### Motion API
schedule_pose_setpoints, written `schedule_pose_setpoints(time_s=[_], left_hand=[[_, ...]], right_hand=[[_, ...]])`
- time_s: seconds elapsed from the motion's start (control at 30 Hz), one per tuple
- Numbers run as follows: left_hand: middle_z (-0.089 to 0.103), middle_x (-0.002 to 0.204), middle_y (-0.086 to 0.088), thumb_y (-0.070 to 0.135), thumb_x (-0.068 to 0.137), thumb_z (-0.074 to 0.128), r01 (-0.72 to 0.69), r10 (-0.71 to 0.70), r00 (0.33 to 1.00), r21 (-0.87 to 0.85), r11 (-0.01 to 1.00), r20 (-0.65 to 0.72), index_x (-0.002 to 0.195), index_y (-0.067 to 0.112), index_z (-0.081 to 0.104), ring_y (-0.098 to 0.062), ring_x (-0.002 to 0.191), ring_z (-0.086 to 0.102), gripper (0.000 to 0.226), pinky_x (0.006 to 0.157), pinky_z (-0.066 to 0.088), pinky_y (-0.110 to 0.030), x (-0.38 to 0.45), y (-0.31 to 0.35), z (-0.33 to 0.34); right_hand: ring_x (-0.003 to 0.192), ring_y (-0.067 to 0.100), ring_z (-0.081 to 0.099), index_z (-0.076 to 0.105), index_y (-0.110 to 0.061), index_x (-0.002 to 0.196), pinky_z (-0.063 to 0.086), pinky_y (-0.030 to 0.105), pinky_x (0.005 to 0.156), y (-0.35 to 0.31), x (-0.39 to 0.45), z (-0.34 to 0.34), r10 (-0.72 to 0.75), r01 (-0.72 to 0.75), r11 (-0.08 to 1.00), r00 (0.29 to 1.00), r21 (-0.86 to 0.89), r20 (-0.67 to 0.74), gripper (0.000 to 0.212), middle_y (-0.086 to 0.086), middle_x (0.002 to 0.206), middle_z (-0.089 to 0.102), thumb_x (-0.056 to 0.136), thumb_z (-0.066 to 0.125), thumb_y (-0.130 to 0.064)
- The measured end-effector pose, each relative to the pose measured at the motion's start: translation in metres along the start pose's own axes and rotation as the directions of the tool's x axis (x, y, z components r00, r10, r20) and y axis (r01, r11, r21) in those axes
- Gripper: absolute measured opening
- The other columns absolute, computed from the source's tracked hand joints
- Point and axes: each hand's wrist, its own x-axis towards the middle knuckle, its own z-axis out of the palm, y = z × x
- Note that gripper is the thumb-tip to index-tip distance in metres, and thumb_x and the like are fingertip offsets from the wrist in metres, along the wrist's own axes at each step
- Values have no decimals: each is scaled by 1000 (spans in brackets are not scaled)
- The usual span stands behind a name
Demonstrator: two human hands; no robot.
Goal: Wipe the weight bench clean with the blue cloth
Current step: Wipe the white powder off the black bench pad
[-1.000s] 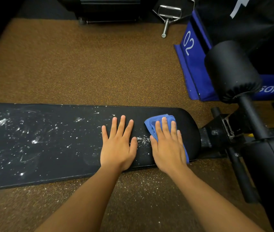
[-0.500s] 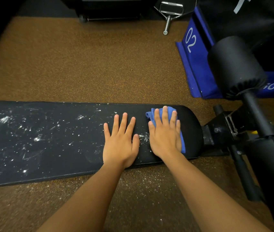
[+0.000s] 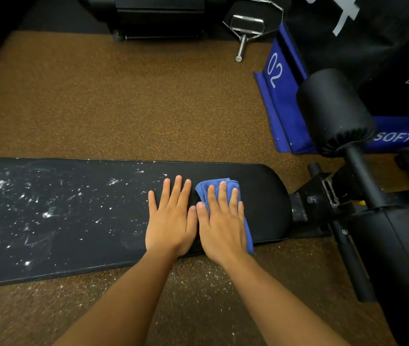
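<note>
The black weight bench pad [image 3: 73, 216] lies across the view, its left two thirds speckled with white powder, its right end dark and smooth. My right hand [image 3: 222, 223] presses flat on the folded blue cloth [image 3: 204, 189] on the pad's right part; the cloth shows beyond the fingertips and along the hand's right side. My left hand [image 3: 171, 218] lies flat on the pad with fingers spread, its thumb touching my right thumb. Nothing is in the left hand.
The bench's black frame and roller pads [image 3: 335, 113] stand at the right. A blue soft box marked 02 [image 3: 280, 91] sits behind them. A metal cable handle [image 3: 244, 28] lies on the floor at the top. White powder dots the brown rubber floor [image 3: 198, 278] below the pad.
My right hand has slid the cloth leftward along the pad until it touches my left hand. The powder patch between the hands is gone. The left hand stayed put.
</note>
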Motion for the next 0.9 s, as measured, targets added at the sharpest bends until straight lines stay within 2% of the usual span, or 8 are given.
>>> schedule_pose_setpoints(time_s=[0.07, 0.13, 0.23, 0.33, 0.43, 0.57, 0.67, 0.9], left_hand=[[6, 160, 4, 47, 91, 12, -20, 19, 999, -67, 998, -26, 151, 24, 15, -14, 146, -9, 64, 117, -3, -49, -1, 0, -3], [10, 160, 4, 50, 92, 18, -53, 48, 998, -105, 993, -50, 150, 24, 20, -13, 147, -6, 63, 118, 0, -49, -3, 0, -6], [17, 159, 3, 53, 93, 26, -123, 113, 989, -97, 988, -99, 148, 22, 27, -15, 147, 0, 63, 117, 7, -50, -4, 9, -11], [16, 159, -1, 52, 91, 32, -166, 155, 980, -78, 983, -128, 148, 19, 28, -20, 147, 3, 66, 117, 8, -50, -3, 38, -11], [12, 160, -6, 49, 92, 32, -204, 199, 973, -27, 979, -117, 150, 16, 23, -25, 147, 0, 67, 117, 7, -50, -3, 75, -1], [20, 157, -13, 44, 91, 33, -150, 153, 987, 61, 987, -47, 147, 9, 30, -31, 146, 10, 66, 114, 21, -56, -5, 96, 26], [25, 154, -18, 44, 92, 32, -83, 87, 995, 85, 993, -48, 146, 6, 33, -34, 143, 18, 66, 112, 16, -53, -1, 93, 42], [27, 154, -16, 37, 91, 31, -105, 109, 994, 151, 983, -18, 147, 7, 29, -34, 143, 19, 64, 112, 18, -53, 30, 85, 37]], right_hand=[[146, 18, -10, 6, -28, 152, 1, 40, 119, 9, -1, -10, -28, 31, 988, 999, 152, -20, 64, -2, 161, -3, 96, 13, -57], [146, 16, 11, 22, -30, 150, 16, 40, 117, 29, 2, -27, -28, 66, 969, 986, 237, -163, 60, -3, 159, 18, 95, 21, -56], [140, 17, 26, 37, -24, 145, 25, 40, 113, 76, 21, -51, 56, 8, 983, 938, 184, -343, 52, 1, 153, 34, 96, 36, -43], [145, 22, 13, 27, -26, 149, 17, 47, 117, 108, 39, -55, 74, -72, 997, 969, 16, -235, 56, 1, 158, 20, 96, 41, -40], [147, 23, -1, 15, -29, 151, 7, 49, 117, 112, 43, -39, 41, -54, 991, 993, -126, -108, 55, 0, 161, 5, 99, 31, -40], [147, 23, -5, 11, -30, 151, 3, 47, 117, 111, 43, -30, 46, -70, 983, 988, -169, -147, 54, 0, 161, -1, 100, 23, -39], [147, 22, -6, 8, -30, 152, 2, 47, 117, 110, 42, -30, 31, -63, 976, 988, -209, -153, 55, -1, 161, -2, 100, 20, -42], [146, 21, -10, 5, -33, 151, -2, 51, 116, 106, 46, -34, -21, 1, 972, 996, -235, -83, 55, -5, 161, -5, 100, 21, -42]])
